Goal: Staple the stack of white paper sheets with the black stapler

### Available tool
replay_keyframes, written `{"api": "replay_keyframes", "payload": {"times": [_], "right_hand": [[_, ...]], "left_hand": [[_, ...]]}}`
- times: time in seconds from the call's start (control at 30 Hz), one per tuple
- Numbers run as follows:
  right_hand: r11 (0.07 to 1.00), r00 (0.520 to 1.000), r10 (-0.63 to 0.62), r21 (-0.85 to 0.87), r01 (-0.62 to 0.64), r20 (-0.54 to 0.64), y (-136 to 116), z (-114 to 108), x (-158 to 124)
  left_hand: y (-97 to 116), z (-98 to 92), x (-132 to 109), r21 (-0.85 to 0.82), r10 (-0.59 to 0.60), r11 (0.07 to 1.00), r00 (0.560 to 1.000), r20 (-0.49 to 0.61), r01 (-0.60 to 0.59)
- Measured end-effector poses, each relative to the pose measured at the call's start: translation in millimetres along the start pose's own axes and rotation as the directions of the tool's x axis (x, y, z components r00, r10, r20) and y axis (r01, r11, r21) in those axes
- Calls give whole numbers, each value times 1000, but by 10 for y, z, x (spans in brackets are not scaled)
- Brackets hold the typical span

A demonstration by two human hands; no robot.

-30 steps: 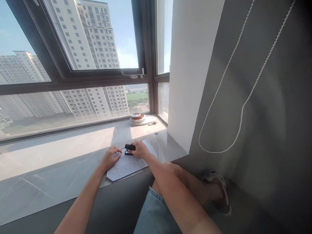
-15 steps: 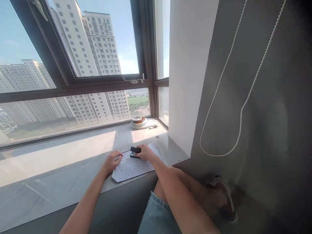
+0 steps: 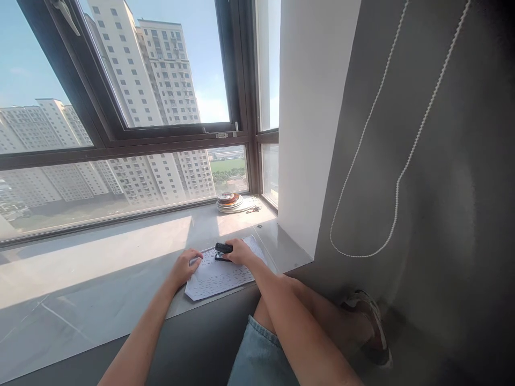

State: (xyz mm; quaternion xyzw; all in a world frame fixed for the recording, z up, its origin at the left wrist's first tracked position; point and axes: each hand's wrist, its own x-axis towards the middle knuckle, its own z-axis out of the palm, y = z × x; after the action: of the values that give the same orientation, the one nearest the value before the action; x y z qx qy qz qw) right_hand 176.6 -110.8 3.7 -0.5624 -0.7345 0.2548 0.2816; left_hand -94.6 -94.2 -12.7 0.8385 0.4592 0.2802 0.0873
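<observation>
My right hand (image 3: pixel 240 252) grips a black stapler (image 3: pixel 223 247) from its right side. The stapler's jaws are apart, and it sits over the upper middle of a white sheet of paper (image 3: pixel 217 281). Rows of short dark marks cover the sheet, too small to make out clearly. My left hand (image 3: pixel 187 266) rests at the sheet's left edge, thumb and fingers apart, touching the paper. The paper lies on the pale windowsill (image 3: pixel 116 262), close to its front edge.
A stack of round plates or discs (image 3: pixel 229 202) stands in the sill's far corner, with small dark bits (image 3: pixel 253 209) beside it. White beaded blind cord (image 3: pixel 396 209) hangs at the right. My bent leg (image 3: pixel 317 305) is below the sill.
</observation>
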Motion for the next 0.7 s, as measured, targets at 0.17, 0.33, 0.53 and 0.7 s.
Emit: {"api": "replay_keyframes", "payload": {"times": [0.17, 0.33, 0.53, 0.7], "right_hand": [[1000, 1000, 7, 7, -7, 5, -8, -2, 4], [1000, 1000, 19, 24, -20, 22, 36, -37, 2], [1000, 1000, 9, 20, -9, -14, 324, -248, -64], [999, 1000, -11, 47, 11, 1, 567, -520, -219]], "left_hand": [[-9, 6, 5, -14, 7, 1000, 1000, -7, -7], [-44, 17, 5, -12, -8, 1000, 1000, -22, 7], [-74, 37, 9, -11, -54, 998, 997, -54, 54], [-45, 39, 3, 16, -71, 997, 997, -42, 72]]}}
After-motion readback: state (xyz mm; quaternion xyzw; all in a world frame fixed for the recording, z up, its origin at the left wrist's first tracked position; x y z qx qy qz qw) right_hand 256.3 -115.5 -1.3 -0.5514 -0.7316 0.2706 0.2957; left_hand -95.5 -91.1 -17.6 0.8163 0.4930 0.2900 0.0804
